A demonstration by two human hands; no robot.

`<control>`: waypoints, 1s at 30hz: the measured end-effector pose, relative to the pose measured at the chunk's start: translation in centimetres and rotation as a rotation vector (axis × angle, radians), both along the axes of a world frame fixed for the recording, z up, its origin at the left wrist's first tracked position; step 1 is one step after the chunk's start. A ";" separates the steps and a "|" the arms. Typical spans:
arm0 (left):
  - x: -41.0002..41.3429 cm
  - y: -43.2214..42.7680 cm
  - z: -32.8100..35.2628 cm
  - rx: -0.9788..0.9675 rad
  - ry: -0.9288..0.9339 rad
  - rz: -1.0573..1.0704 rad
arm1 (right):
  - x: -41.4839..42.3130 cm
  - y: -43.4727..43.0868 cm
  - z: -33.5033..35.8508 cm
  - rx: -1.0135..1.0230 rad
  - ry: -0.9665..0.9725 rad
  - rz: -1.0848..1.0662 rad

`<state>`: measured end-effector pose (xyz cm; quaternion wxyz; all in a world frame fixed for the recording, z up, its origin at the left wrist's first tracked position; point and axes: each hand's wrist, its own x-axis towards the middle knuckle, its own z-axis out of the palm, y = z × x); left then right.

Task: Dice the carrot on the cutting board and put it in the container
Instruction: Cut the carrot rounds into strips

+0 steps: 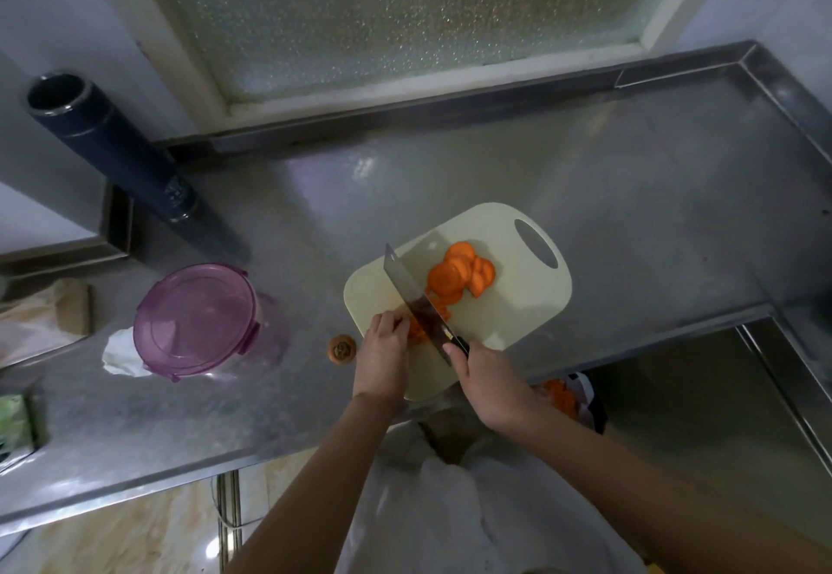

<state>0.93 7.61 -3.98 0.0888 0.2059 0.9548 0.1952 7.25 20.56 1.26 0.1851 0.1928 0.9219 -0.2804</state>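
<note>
The nearest danger is to the left hand [382,348]: its fingers curl down onto the carrot pieces [418,331] and lie just beside the blade of the knife [410,292], so a piece rolling or a stroke drifting left could nick a fingertip. The right hand [488,377] is wrapped round the knife's dark handle, and the blade hides part of the cut, which makes that drift harder to notice. The cutting board [522,312] has its near corner at the front edge of the desk [630,195], so hard chopping might shift it or flick bits off onto the floor. The container [202,316] stands well apart to the left with its lid on, so carried dice could spill on the way. By count: one knife, one cutting board, one purple container, one carrot stub [342,349] on the desk, and one heap of carrot slices [459,274], perhaps six, though they overlap too much to be sure.
</note>
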 end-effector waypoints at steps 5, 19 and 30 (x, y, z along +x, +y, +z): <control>0.3 0.0 0.1 -0.069 -0.019 -0.017 | -0.1 -0.7 -0.5 0.059 -0.044 0.019; 0.0 0.0 -0.2 0.024 0.069 -0.032 | -1.7 -0.5 -1.3 -0.015 0.002 -0.006; -0.7 -0.2 -0.1 0.095 -0.061 0.001 | -1.5 0.9 0.2 -0.174 0.045 -0.105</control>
